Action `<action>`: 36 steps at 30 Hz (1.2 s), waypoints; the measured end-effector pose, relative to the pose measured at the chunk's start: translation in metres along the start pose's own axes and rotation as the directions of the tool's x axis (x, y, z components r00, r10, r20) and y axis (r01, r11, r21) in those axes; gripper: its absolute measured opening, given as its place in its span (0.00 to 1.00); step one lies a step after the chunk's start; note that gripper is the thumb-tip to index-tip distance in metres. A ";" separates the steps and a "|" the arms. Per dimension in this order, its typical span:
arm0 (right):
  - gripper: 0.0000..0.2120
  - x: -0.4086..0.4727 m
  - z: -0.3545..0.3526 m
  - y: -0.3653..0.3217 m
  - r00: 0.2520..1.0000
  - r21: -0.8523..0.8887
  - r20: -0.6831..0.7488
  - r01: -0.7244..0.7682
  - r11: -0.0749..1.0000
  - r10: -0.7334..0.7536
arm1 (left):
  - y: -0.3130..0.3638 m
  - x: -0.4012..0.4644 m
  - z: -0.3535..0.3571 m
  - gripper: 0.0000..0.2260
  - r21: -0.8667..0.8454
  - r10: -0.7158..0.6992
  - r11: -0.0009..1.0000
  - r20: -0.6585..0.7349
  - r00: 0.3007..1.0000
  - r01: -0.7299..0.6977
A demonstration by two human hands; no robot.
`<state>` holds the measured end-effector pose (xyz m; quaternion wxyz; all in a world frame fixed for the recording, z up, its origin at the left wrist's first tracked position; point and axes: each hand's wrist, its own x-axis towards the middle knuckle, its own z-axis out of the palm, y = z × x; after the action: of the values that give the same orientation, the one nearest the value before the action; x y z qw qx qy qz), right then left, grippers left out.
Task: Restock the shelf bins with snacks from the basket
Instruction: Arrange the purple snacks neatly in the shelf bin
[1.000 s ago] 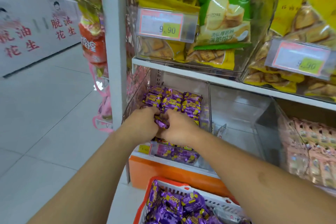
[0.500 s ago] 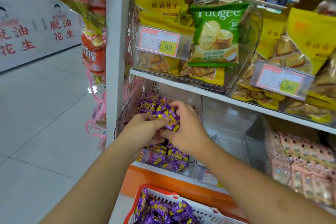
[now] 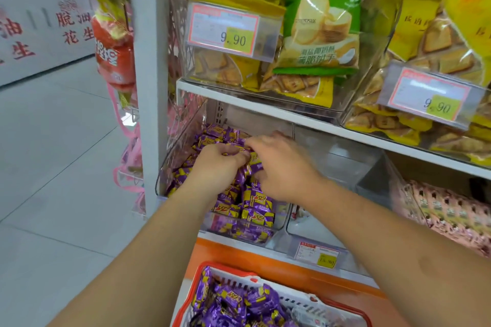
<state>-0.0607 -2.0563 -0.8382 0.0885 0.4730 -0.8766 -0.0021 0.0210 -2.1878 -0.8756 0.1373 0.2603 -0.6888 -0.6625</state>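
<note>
Two hands, left hand (image 3: 221, 160) and right hand (image 3: 279, 164), apparently both clutching purple snacks (image 3: 255, 207), one clear bin (image 3: 186, 138), one basket (image 3: 202, 276)

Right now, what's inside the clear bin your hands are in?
Purple-and-yellow snack packets fill the clear bin. Left hand and right hand cover the middle packets; bin bottom hidden.

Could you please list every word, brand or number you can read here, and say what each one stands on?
"9.90": price tag on the upper left bin.
"9.90": price tag on the upper right bin.
"uogee": green bag, first letter unclear.
Lower price tag: too small.
Purple snack wrappers: blurred.
</note>
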 end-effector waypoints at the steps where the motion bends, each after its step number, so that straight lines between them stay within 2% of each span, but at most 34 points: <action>1: 0.24 0.002 0.000 0.001 0.998 -0.052 -0.006 -0.061 0.997 0.061 | -0.002 0.005 0.002 0.13 -0.013 -0.012 1.000 -0.021 1.000 0.012; 3: 0.23 0.007 0.001 0.004 0.988 -0.112 0.014 -0.150 0.982 0.152 | -0.003 0.012 0.004 0.10 0.008 -0.009 1.000 -0.030 1.000 0.009; 6: 0.21 0.016 0.003 0.003 0.974 -0.196 0.091 -0.186 0.963 0.207 | -0.010 0.017 0.006 0.07 0.144 0.030 0.989 0.045 0.999 -0.036; 10: 0.23 0.025 0.013 -0.001 0.946 -0.278 0.251 -0.131 0.952 0.204 | -0.023 0.017 0.009 0.14 0.477 0.069 0.869 0.154 0.986 -0.136; 12: 0.22 0.027 0.019 -0.002 0.939 -0.298 0.276 -0.120 0.947 0.206 | -0.025 0.015 0.011 0.17 0.536 0.066 0.829 0.189 0.980 -0.159; 18: 0.07 0.021 0.008 -0.003 0.926 -0.265 0.330 -0.096 0.959 0.184 | -0.028 0.012 0.013 0.19 0.608 0.086 0.763 0.242 0.966 -0.220; 19: 0.07 0.020 0.007 -0.004 0.926 -0.290 0.329 -0.086 0.953 0.184 | -0.028 0.012 0.014 0.19 0.611 0.087 0.759 0.245 0.966 -0.224; 22: 0.15 0.018 0.009 -0.007 0.920 -0.326 0.352 -0.052 0.944 0.172 | -0.030 0.011 0.016 0.17 0.628 0.096 0.736 0.270 0.958 -0.251; 24: 0.15 0.016 0.010 -0.007 0.920 -0.323 0.357 -0.043 0.945 0.164 | -0.031 0.011 0.017 0.15 0.643 0.088 0.718 0.294 0.952 -0.266; 27: 0.07 0.015 0.012 -0.008 0.928 -0.314 0.338 -0.048 0.948 0.158 | -0.030 0.010 0.017 0.14 0.664 0.081 0.686 0.337 0.938 -0.297; 30: 0.12 0.015 0.015 -0.007 0.935 -0.310 0.319 -0.050 0.949 0.154 | -0.028 0.006 0.015 0.17 0.682 0.084 0.651 0.372 0.924 -0.334; 33: 0.14 0.011 0.012 -0.008 0.921 -0.308 0.355 -0.049 0.950 0.162 | -0.024 0.005 0.013 0.22 0.653 0.071 0.690 0.368 0.927 -0.312; 36: 0.03 0.005 0.005 -0.017 0.956 -0.304 0.263 -0.043 0.952 0.127 | -0.016 0.003 0.002 0.24 0.617 0.123 0.748 0.234 0.964 -0.246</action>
<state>-0.0501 -2.0700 -0.8437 0.0333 0.4108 -0.8898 -0.1959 0.0207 -2.1876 -0.8917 0.0430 0.1614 -0.9049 -0.3914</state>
